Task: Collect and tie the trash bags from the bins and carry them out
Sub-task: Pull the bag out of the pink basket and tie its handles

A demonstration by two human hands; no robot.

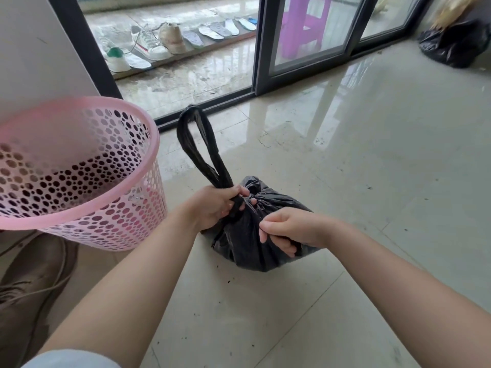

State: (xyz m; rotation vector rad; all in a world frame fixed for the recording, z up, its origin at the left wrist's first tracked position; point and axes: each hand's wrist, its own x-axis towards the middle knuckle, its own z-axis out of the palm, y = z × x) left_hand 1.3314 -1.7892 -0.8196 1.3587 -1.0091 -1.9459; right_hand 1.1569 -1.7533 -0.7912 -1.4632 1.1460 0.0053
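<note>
Head view, centre of frame: black trash bag [255, 235] out of its bin and resting on the pale tiled floor [372, 181], low and settled so both hands can work the neck without bearing its weight. Left hand [215, 207], just left of centre, curled tight round the gathered neck at the base of a long twisted loop [198, 147] that stands up toward the upper middle, probably clamped there to keep the mouth closed and the loop taut while the knot is formed. Right hand [288, 231], just right of centre, fingers curled and pinching a fold of plastic on the near side of the bag, apparently to draw the slack against the left hand's pull. Pink perforated bin [79, 166] at left of frame, tipped toward the camera, no liner visible inside, just beside the bag, likely where the bag came from. Second black bag [454, 45] in the upper right corner, well apart, seemingly waiting to go out. Shoes [156, 42] and insoles in a row beyond the sliding door [305, 49] at top, purple stool [303, 25] behind the glass. Knot judged not yet finished, carrying out still ahead
</note>
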